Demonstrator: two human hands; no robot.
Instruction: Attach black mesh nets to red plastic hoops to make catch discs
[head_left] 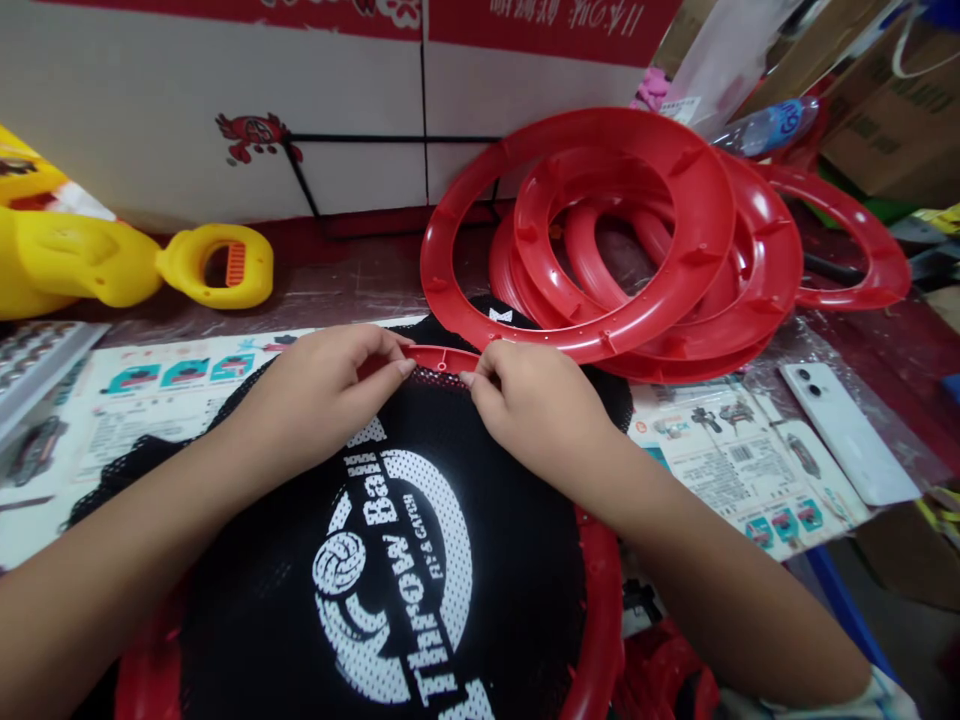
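Far left: white tray (56,390), rows of round shapes in it, too blurred to name; yellow plastic toy (82,260) behind. White-and-red carton (165,90) at back, contents hidden. Your left hand (315,395) pinches the far edge of the black printed net (525,560), centre, over a red ring (602,600). Your right hand (547,405) pinches that edge too, near the left. Heaped red rings (705,200) crowd close beyond; then clear bottle (772,130), white phone (847,430), cardboard box (885,130).

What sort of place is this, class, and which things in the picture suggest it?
Probably a workshop or small assembly bench: there are piled red plastic rings, black printed mesh lying over another red ring, and brown cardboard boxes behind.
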